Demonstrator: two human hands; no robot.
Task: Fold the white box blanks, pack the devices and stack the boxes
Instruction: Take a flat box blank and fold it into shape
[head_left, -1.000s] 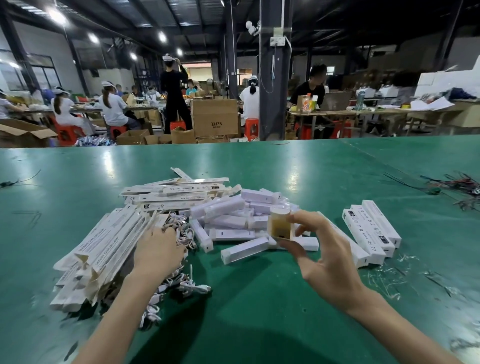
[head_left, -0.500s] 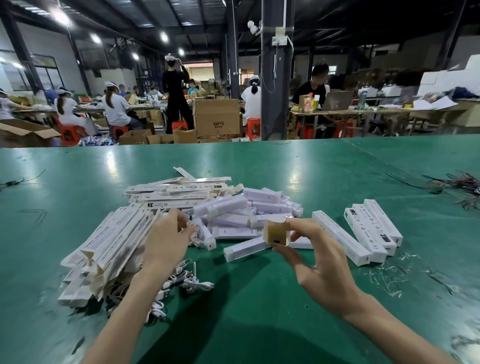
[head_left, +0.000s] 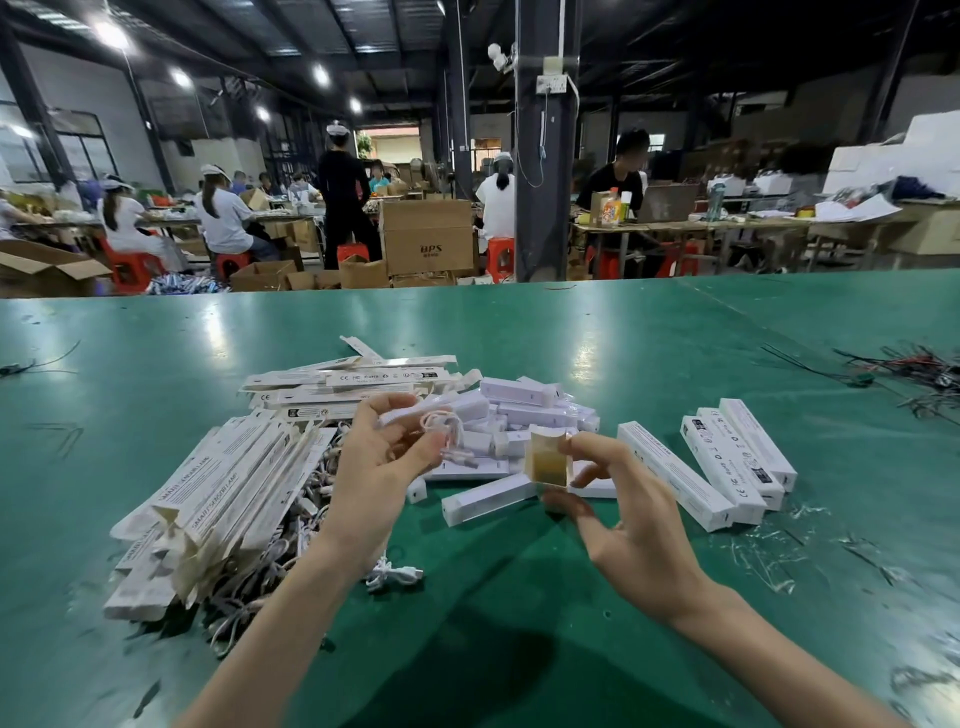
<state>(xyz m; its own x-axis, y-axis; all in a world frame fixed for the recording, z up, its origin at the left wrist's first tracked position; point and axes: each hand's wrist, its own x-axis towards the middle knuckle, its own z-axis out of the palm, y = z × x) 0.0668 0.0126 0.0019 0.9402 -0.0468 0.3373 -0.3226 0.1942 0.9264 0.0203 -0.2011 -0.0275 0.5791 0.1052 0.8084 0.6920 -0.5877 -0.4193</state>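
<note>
Both grip: left hand (head_left: 382, 462) pinches a white cable (head_left: 448, 430), right hand (head_left: 626, 512) an open box (head_left: 546, 458).

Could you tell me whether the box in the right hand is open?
Open: the box shows its brownish inside at the end facing the camera.

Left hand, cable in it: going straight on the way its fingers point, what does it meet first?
Probably the loose heap of white devices just beyond the left hand and its coiled cable. The open box in the right hand sits off to the side. Depth is unclear.
</note>
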